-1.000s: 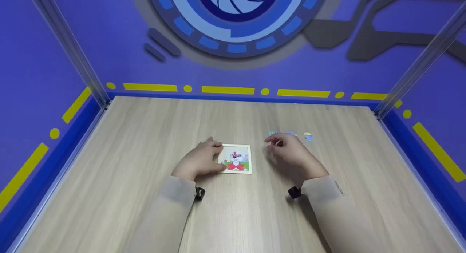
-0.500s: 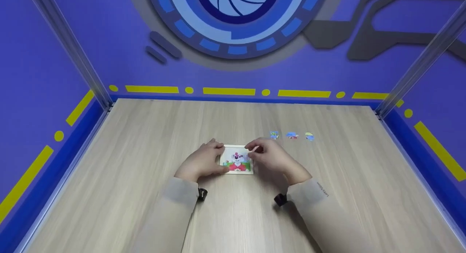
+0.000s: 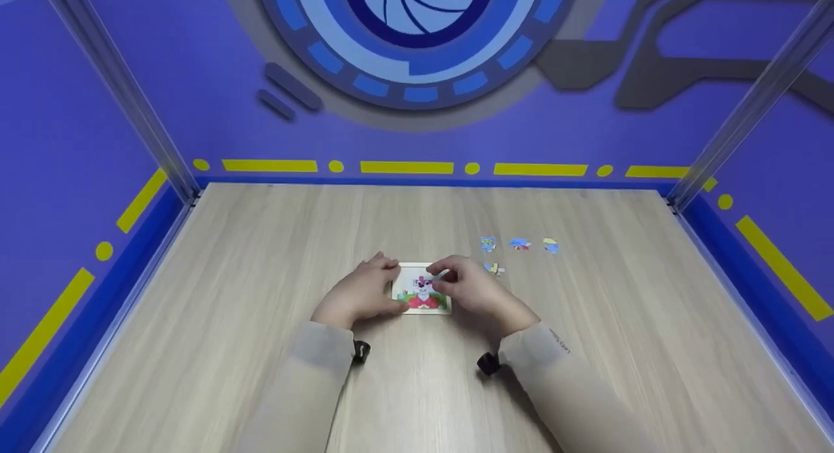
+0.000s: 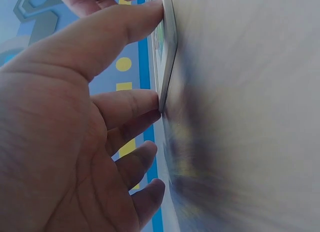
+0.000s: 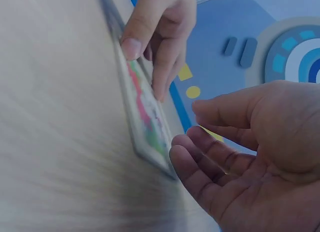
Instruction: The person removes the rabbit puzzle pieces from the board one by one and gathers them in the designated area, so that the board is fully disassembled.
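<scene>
A small square puzzle tray (image 3: 423,312) with a pale rim lies mid-table. Its cartoon picture (image 3: 423,300) shows a white-faced animal in red on green. My left hand (image 3: 358,290) holds the tray's left side, thumb at the near corner and index finger at the far one; the other fingers are spread beyond it in the left wrist view. My right hand (image 3: 472,287) hovers over the tray's upper right, covering part of it. In the right wrist view its fingers are loosely bent, the thumb (image 5: 220,109) apart from the fingertips, with no piece visible between them.
Behind the right hand are loose puzzle pieces: a blue-green one (image 3: 488,244), a blue-red one (image 3: 519,244), a yellow-blue one (image 3: 550,246) and a nearer yellowish one (image 3: 494,268). Blue-purple walls with yellow marks (image 3: 407,167) enclose the wooden tabletop (image 3: 260,244).
My right hand has moved left from near the loose pieces to over the tray, uncovering the yellowish piece. The left hand stays at the tray's left side.
</scene>
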A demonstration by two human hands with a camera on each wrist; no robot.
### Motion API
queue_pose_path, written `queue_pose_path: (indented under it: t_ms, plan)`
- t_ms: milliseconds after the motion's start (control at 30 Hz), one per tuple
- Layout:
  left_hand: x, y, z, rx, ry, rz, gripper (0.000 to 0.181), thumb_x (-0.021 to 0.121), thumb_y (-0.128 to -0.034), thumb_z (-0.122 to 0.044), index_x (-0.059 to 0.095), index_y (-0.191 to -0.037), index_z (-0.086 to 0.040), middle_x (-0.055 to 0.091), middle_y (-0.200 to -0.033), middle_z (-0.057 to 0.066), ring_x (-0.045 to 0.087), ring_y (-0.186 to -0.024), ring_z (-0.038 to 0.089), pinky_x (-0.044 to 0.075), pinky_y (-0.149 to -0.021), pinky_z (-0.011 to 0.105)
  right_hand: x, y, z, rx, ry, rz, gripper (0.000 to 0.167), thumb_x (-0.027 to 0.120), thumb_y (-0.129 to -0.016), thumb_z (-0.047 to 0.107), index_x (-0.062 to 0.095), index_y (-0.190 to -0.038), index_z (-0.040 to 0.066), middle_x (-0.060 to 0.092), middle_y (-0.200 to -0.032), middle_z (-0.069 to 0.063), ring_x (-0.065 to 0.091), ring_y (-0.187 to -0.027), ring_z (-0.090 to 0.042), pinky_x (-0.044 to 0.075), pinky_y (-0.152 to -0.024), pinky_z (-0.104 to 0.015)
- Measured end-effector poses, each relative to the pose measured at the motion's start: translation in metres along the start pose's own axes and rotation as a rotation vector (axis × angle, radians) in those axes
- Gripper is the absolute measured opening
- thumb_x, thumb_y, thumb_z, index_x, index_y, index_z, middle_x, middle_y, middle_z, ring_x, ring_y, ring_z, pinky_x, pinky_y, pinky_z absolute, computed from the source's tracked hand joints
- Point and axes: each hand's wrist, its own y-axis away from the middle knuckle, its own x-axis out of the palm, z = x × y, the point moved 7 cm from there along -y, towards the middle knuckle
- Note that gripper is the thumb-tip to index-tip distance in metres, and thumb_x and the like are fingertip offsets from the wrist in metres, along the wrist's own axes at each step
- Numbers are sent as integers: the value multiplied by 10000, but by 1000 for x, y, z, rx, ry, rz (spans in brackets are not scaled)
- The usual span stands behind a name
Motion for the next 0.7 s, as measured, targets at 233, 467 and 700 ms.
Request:
queue_pose_path:
  t_ms: [233,467,700]
  plan:
    - [-1,2,-2,15,7,-8,882,889,-952,-395,535,-1673,-31,481,-1789,99,243,-1771,385,277,-1440,584,10,-2,0,-97,92,22,311,749,-1063,89,796,-1370,66,753,-1267,-110,683,-1102,-216,600,-1015,-440]
    - [0,1,-1,10,0,-6,887,882,-951,-409,533,-1678,-41,482,-1790,91,249,-1769,390,280,-1438,589,20,-1,1,-171,196,61,373,777,-1040,78,782,-1412,51,688,-1251,-118,619,-1059,-177,558,-960,-368]
    - [-1,0,0,4,-4,-9,900,885,-954,-427,522,-1687,-52,463,-1805,86,238,-1773,381,266,-1442,589,27,-3,3,-155,227,66,484,764,-1045,75,704,-1522,20,600,-1388,-190,588,-1108,-217,548,-1004,-425]
